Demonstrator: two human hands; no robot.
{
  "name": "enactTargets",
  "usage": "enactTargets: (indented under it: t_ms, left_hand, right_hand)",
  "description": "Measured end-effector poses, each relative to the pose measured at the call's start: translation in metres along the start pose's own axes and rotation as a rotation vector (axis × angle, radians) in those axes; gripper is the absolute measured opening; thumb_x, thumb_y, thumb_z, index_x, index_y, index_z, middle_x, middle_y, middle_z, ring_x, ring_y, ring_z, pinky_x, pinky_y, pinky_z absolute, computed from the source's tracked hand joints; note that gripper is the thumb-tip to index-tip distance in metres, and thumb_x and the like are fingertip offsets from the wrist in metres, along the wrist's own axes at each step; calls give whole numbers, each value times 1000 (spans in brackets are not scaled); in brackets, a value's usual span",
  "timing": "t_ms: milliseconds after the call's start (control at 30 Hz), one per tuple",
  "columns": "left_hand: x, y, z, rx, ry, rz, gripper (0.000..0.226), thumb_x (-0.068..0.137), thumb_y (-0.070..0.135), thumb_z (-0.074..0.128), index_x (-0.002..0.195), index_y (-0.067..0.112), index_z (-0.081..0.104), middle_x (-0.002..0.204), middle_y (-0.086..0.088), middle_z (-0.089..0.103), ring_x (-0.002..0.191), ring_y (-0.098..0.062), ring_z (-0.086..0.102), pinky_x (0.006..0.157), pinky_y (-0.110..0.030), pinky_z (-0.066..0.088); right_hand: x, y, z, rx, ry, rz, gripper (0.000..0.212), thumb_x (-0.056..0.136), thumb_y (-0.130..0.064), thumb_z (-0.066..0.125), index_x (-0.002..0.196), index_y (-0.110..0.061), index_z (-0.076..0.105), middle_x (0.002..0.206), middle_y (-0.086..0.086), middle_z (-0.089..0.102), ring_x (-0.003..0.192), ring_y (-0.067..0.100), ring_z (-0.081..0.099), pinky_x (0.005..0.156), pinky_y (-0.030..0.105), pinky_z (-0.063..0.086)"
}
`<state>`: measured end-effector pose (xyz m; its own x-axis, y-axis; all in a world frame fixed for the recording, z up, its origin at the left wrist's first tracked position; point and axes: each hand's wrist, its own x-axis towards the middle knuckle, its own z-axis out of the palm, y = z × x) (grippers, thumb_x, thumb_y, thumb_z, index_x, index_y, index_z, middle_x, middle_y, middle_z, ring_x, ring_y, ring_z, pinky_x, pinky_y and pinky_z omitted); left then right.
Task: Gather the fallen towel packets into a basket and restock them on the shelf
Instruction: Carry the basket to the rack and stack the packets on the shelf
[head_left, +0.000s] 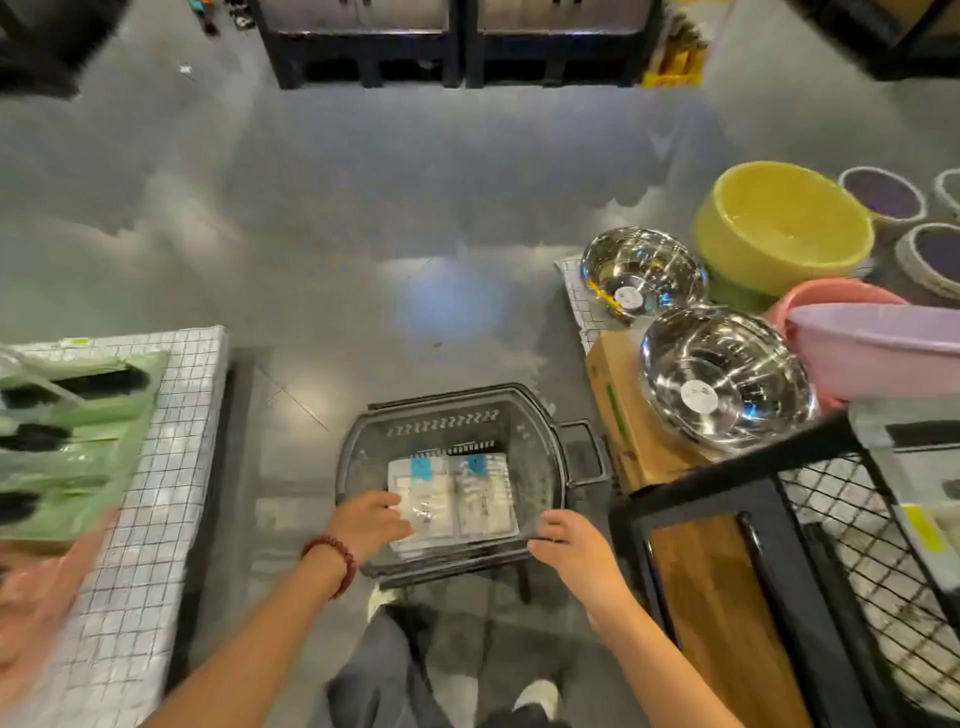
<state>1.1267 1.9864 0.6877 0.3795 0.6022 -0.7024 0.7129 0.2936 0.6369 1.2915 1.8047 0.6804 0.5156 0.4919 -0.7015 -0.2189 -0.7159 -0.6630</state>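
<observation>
the basket (447, 421) holds towel packets (485, 499), blue labels (422, 467) illegible.

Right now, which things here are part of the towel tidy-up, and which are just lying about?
Part of the job: basket, towel packets inside it, left hand touching them, right hand gripping its rim.
Just lying about: steel bowls, yellow basin, lilac tub, cardboard box, green packets.
</observation>
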Motion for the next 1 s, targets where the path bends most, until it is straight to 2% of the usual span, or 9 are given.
enactTargets:
  t_ms: [67, 167, 367, 500, 700, 833, 867, 933, 1000]
  left_hand:
    - [17, -24, -35, -4, -4, -59, 25, 76, 10, 76, 98, 6, 66, 95, -9, 65, 99, -20, 59, 82, -29, 49]
    - [47, -55, -77, -37, -5, -150, 47, 75, 5, 77, 117, -5, 59, 115, -18, 62, 110, -27, 57, 99, -36, 44]
    - [126, -109, -112, -93, 108, -254, 50, 75, 7, 76, 121, 1, 56, 119, -16, 59, 100, -20, 53, 85, -24, 39]
    - [197, -148, -108, -97, 144, -280, 46, 76, 6, 76, 117, 5, 57, 125, -17, 56, 115, -27, 52, 97, -32, 40]
    - [307, -213, -85, 79, 246, -276, 71, 76, 21, 77, 135, 8, 42, 137, -16, 47, 126, -29, 44, 102, -33, 35]
    - [359, -250, -68, 126, 370, -282, 87, 72, 27, 80, 142, 7, 31, 139, -15, 45, 127, -31, 43, 104, -39, 36]
    - [369, -257, -63, 111, 397, -276, 85, 71, 29, 81, 140, 9, 36, 133, -13, 52, 121, -30, 50, 101, -39, 41]
    - [382, -268, -53, 86, 480, -247, 63, 71, 29, 81, 123, 9, 52, 101, -5, 65, 93, -25, 62, 75, -31, 51]
    - [389, -275, -44, 90, 606, -192, 34, 74, 25, 77, 99, 14, 57, 72, 9, 58, 67, -13, 59, 54, -19, 41]
  right_hand:
    - [24, -15, 41, -58, -72, 30, 42, 86, -9, 64, 126, -9, 51, 113, 3, 59, 99, 13, 56, 67, 9, 43]
    - [60, -33, 98, -130, -129, 78, 41, 88, -6, 62, 127, -4, 49, 121, 11, 58, 102, 16, 56, 73, 14, 42]
    - [139, -28, 176, -236, -170, 172, 42, 86, -7, 64, 127, -6, 51, 123, 11, 57, 114, 24, 56, 81, 21, 40]
    - [220, 1, 210, -331, -184, 241, 42, 86, -12, 65, 126, -8, 53, 122, 8, 60, 112, 22, 57, 88, 27, 45]
    - [338, 74, 241, -415, -231, 340, 38, 89, -14, 63, 125, -8, 53, 128, 8, 55, 114, 23, 54, 88, 31, 46]
    - [399, 125, 253, -464, -242, 386, 42, 89, -15, 62, 129, -6, 51, 130, 8, 52, 119, 24, 50, 100, 36, 43]
    - [413, 138, 257, -458, -235, 390, 41, 88, -13, 62, 127, -4, 52, 126, 10, 54, 117, 25, 51, 100, 37, 44]
    - [437, 162, 265, -432, -185, 407, 38, 86, -8, 63, 122, 3, 55, 113, 15, 59, 110, 29, 55, 98, 42, 45]
    - [459, 183, 274, -402, -145, 403, 40, 85, -6, 62, 119, 11, 53, 114, 27, 58, 108, 38, 56, 96, 46, 46]
